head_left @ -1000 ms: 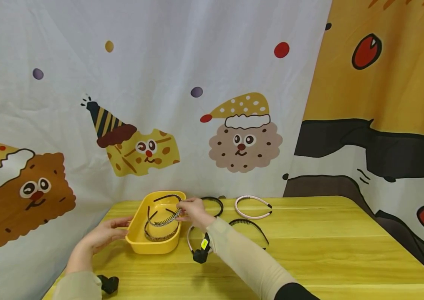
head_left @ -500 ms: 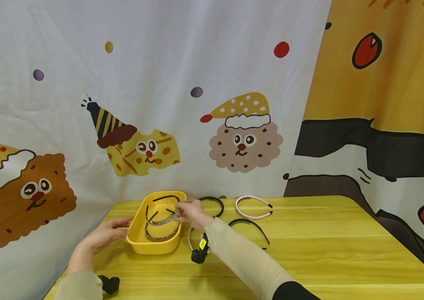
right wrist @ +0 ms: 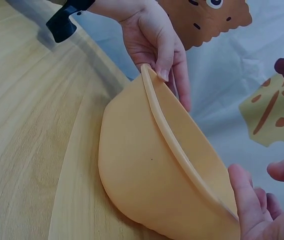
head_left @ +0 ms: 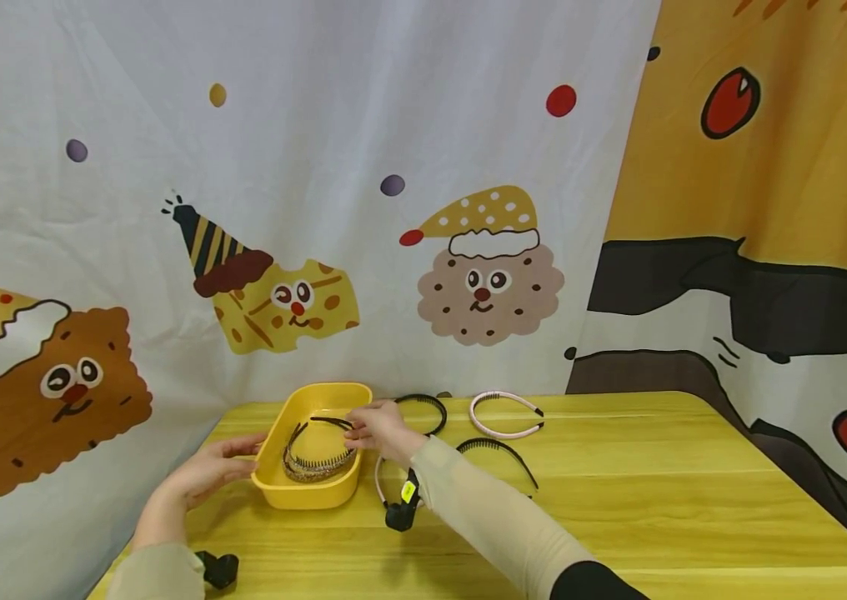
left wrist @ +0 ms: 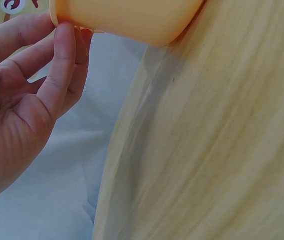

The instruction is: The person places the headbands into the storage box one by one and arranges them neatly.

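In the head view, a yellow plastic basin (head_left: 311,495) stands on the table's left side. Two toothed headbands (head_left: 313,472) lie overlapping in it, one glittery brown, the other silvery. My left hand (head_left: 209,469) holds the basin's left rim, and the left wrist view shows its fingertips (left wrist: 64,37) pinching there. Over the basin's right rim is my right hand (head_left: 382,427). Its thumb and fingers are spread apart in the right wrist view, with nothing between them. From that side the basin wall (right wrist: 147,160) hides the headbands.
Right of the basin lie a pink headband (head_left: 494,433), a black one (head_left: 434,407) behind my right hand and another black one (head_left: 517,458). My right forearm partly covers another pink headband (head_left: 378,487). A printed curtain (head_left: 393,350) hangs behind the table (head_left: 656,500).
The silvery headband, earlier held by my right hand above the basin, now rests inside it on the brown one. My right hand has let go; my left hand stays at the rim.
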`<state>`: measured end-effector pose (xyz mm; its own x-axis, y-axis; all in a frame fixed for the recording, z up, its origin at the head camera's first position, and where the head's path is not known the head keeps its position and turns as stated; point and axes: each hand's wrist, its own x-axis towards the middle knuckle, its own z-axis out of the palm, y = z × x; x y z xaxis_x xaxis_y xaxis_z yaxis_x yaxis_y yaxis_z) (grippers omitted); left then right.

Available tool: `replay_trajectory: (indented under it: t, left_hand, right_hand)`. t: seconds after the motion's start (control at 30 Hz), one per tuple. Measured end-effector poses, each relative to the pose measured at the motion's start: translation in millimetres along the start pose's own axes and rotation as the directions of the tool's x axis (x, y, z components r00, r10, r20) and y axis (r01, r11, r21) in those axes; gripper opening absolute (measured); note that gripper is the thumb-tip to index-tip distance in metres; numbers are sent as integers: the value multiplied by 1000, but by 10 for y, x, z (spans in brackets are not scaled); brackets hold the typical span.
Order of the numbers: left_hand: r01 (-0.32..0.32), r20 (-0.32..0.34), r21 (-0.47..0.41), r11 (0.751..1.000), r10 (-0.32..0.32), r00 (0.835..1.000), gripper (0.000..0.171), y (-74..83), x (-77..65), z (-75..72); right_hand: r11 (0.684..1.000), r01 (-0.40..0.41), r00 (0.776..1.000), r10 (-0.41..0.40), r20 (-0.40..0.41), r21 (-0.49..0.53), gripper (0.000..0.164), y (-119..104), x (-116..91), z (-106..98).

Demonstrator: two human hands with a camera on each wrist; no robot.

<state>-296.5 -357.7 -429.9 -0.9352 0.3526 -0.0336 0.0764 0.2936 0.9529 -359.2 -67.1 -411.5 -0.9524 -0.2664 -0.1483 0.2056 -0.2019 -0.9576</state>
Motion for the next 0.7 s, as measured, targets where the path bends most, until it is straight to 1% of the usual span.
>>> replay_trajectory:
  t: [0.2, 0.37, 0.43, 0.6, 0.7]
  left_hand:
    - [16, -12, 10, 1000, -16, 1000, 67, 3, 4, -1]
    - [19, -18, 3, 1000, -19, 1000, 66, -18, 5, 0]
    - [19, -21, 2, 1000, -19, 1000, 66, -22, 4, -1]
    - [29, -30, -6, 1000, -29, 999, 66, -28, 7, -3]
    - [26, -28, -7, 1000, -26, 999, 66, -22, 13, -13]
  right_hand:
    - [1000, -6, 1000, 6, 22, -10, 34, -46, -52, -73]
    - [1000, -12, 1000, 13, 18, -14, 40, -88, -62, -162]
    - [1000, -15, 1000, 15, 17, -20, 40, -119, -67, -208]
    - [999, -19, 999, 21, 48, -45, 30, -218, -86, -380]
    - [998, -20, 996, 25, 85, -52, 31, -283, -110, -530]
